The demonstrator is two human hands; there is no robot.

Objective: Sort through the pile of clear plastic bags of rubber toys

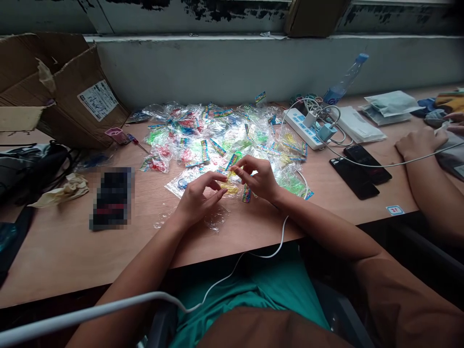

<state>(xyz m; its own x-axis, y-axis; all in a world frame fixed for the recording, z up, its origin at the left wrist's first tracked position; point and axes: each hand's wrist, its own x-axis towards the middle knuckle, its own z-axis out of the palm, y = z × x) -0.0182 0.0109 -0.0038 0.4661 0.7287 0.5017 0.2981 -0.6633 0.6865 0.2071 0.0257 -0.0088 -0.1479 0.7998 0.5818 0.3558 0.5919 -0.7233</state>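
Over the front of a pile of small clear plastic bags, my left hand (pixel 199 195) curls its thumb and forefinger at the left edge of a yellow stringy plastic piece (pixel 231 188). From the other side my right hand (pixel 255 178) pinches the upper end of the yellow piece between thumb and fingertips. Its exact kind is too small to make out. Beneath my right hand shows a colourful printed label (pixel 246 193). The bags (pixel 192 125) hold red, green, blue and yellow plastic pieces, and many carry similar labels. Crumpled clear film (pixel 217 218) lies beside my left wrist.
A cardboard box (pixel 97 96) and a screwdriver (pixel 137 143) are on the left. At right are a power strip (pixel 304 128), a bottle (pixel 346 79), phones (pixel 353 178) and another person's hand (pixel 420 142). A white cable (pixel 217 285) crosses my lap.
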